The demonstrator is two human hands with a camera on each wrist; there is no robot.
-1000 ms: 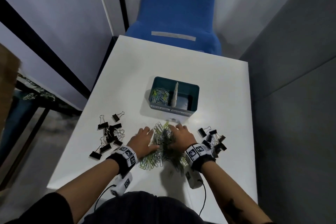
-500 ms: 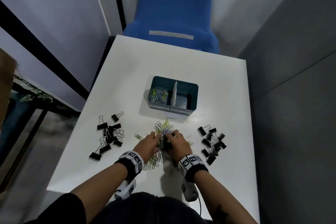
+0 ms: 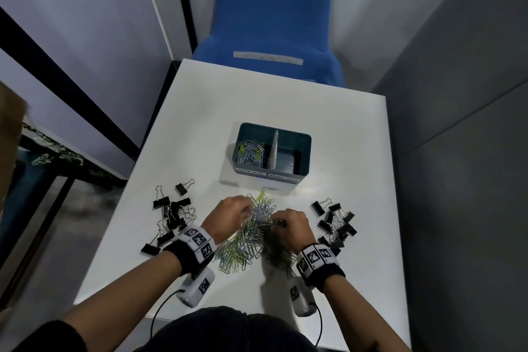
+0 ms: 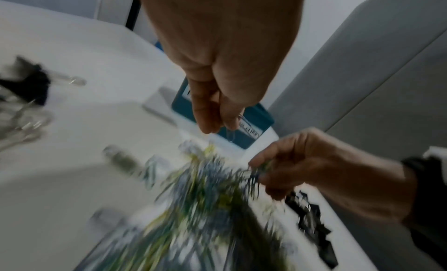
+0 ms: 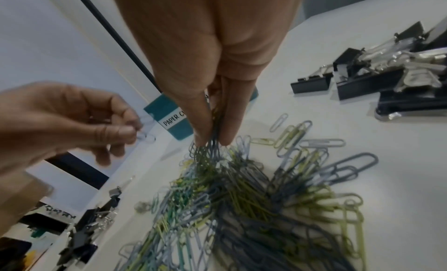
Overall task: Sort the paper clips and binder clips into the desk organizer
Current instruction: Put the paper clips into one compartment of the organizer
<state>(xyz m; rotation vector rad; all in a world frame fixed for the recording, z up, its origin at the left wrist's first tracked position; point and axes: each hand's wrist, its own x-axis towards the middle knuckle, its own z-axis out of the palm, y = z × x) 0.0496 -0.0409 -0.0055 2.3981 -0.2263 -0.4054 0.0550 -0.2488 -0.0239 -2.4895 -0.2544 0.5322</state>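
Observation:
A heap of grey, blue and yellow-green paper clips (image 3: 248, 240) (image 5: 254, 198) lies on the white table in front of the teal desk organizer (image 3: 303, 157). My left hand (image 3: 228, 216) (image 4: 217, 120) pinches a few pale clips above the heap's left side. My right hand (image 3: 291, 223) (image 5: 212, 139) pinches a bunch of dark grey clips that hang down into the heap. The organizer's left compartment holds paper clips (image 3: 251, 151); its right compartment looks bare. Black binder clips lie in a left pile (image 3: 171, 214) and a right pile (image 3: 337, 223) (image 5: 377, 80).
A blue chair (image 3: 271, 23) stands beyond the table's far edge. Grey partition walls close in on the right, and a dark frame and floor show on the left. White table surface (image 3: 271, 100) stretches behind the organizer.
Both hands drew together from flat over the heap, closed their fingers on clips, and have lifted slightly, pulling strands of clips up from the heap.

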